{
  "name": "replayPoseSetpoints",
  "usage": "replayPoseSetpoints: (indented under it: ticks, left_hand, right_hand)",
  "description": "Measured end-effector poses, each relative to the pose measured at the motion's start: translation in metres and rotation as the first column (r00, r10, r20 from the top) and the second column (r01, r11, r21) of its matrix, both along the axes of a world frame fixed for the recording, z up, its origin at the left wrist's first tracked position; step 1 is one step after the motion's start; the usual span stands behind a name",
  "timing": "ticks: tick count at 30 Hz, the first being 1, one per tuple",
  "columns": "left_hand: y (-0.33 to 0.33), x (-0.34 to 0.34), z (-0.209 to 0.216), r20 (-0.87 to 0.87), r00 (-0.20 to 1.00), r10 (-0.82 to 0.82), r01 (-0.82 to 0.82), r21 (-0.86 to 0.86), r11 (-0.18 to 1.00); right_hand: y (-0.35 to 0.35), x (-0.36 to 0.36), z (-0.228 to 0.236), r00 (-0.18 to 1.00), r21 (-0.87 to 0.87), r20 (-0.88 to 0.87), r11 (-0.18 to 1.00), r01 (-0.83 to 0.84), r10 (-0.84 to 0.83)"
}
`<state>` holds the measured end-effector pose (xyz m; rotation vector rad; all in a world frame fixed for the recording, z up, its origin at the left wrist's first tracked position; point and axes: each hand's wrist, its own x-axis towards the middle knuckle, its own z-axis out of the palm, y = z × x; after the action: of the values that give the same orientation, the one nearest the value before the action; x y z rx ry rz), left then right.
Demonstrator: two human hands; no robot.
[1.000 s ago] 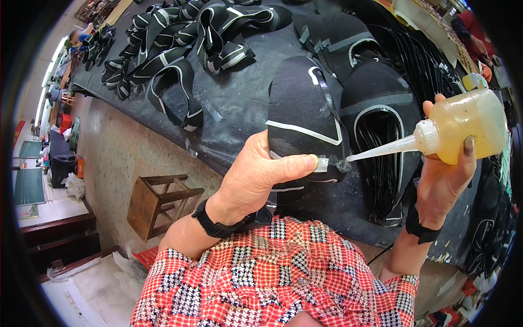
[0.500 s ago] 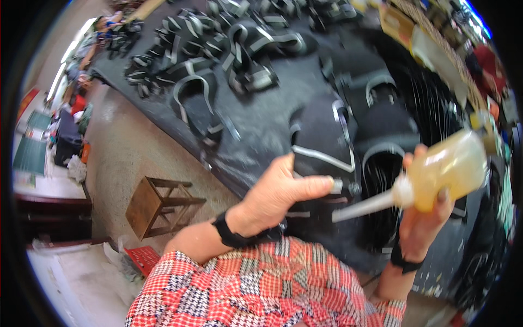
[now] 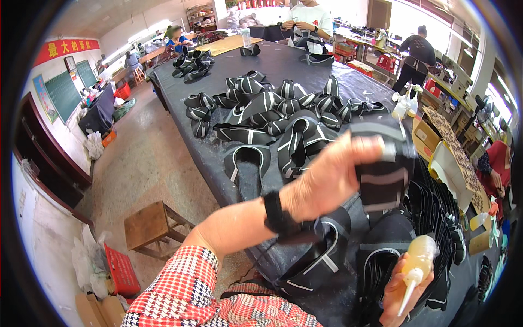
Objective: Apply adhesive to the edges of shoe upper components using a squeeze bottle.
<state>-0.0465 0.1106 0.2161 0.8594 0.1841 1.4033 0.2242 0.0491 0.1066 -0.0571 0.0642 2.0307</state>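
Held up over the table's right side is a black shoe upper (image 3: 383, 182) with light grey strips. My left hand (image 3: 327, 177), blurred by motion, is closed on its left edge, thumb on top. Lower right, my right hand (image 3: 400, 294) is wrapped round a squeeze bottle (image 3: 420, 259) of yellowish liquid, its white nozzle pointing down toward me. Between my hands, more black uppers with light edging (image 3: 321, 253) lie on the black-covered table (image 3: 190, 120). A dense stack of black pieces (image 3: 436, 218) stands to the right of the held upper.
A heap of similar uppers (image 3: 267, 109) covers the table's middle. A wooden stool (image 3: 150, 220) and a red basket (image 3: 121, 270) stand on the left. An open cardboard box (image 3: 426, 133) lies along the right edge. Across the table a person (image 3: 310, 24) handles a black piece; others work farther off.
The view has lifted to take in the far room. My left hand has moved forward and right, raising a shoe upper. The bottle has come lower, its nozzle turned from leftward to downward.
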Motion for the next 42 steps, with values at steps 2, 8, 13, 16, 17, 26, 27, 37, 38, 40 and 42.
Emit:
replayPoseSetpoints:
  ticks: [2, 8, 13, 16, 17, 26, 27, 37, 38, 40, 42]
  left_hand:
    - [0.04, -0.022, 0.006, 0.048, 0.997, 0.064, -0.072, 0.183, 0.98]
    - [0.158, -0.086, -0.043, 0.34, 0.918, 0.206, -0.192, -0.072, 0.979]
    - [0.137, -0.162, -0.159, 0.212, 0.762, 0.611, -0.508, -0.389, 0.769]
    - [0.136, -0.166, -0.17, 0.116, 0.825, 0.553, -0.488, -0.35, 0.8]
    - [0.132, -0.194, -0.177, 0.025, 0.815, 0.579, -0.521, -0.406, 0.751]
    - [0.056, -0.217, -0.141, -0.634, 0.609, 0.476, -0.762, -0.303, 0.572]
    - [0.036, -0.233, -0.139, -0.461, 0.738, 0.492, -0.626, -0.197, 0.754]
    - [-0.28, -0.09, -0.207, -0.828, 0.07, -0.557, -0.355, -0.542, 0.761]
    - [-0.307, -0.1, -0.235, -0.691, 0.486, -0.535, -0.403, -0.721, 0.564]
    - [-0.338, -0.088, -0.262, -0.686, 0.518, -0.511, -0.453, -0.727, 0.516]
    - [-0.341, -0.08, -0.268, -0.657, 0.576, -0.486, -0.439, -0.751, 0.494]
  right_hand:
    - [0.002, 0.002, -0.003, 0.999, 0.014, 0.006, 0.999, 0.037, -0.037]
    - [-0.018, -0.01, 0.006, 0.992, -0.027, 0.124, 0.999, 0.019, -0.015]
    - [-0.018, -0.017, 0.009, 0.719, -0.027, 0.641, 0.929, 0.37, -0.268]
    - [-0.032, 0.003, -0.009, 0.958, -0.15, 0.253, 0.973, 0.176, -0.134]
    - [-0.038, 0.007, -0.015, 0.998, -0.094, 0.044, 0.995, 0.045, -0.041]
    - [-0.046, -0.066, -0.028, 0.968, -0.452, -0.028, 0.86, -0.236, 0.251]
    - [-0.047, -0.069, -0.035, 0.96, -0.466, -0.078, 0.841, -0.275, 0.27]
    - [-0.065, -0.061, -0.1, 0.957, -0.58, -0.281, 0.783, -0.224, 0.066]
    - [-0.067, -0.06, -0.1, 0.962, -0.549, -0.26, 0.807, -0.215, 0.079]
    - [-0.07, -0.06, -0.102, 0.97, -0.522, -0.229, 0.83, -0.195, 0.083]
    - [-0.073, -0.055, -0.099, 0.956, -0.563, -0.287, 0.797, -0.219, 0.06]
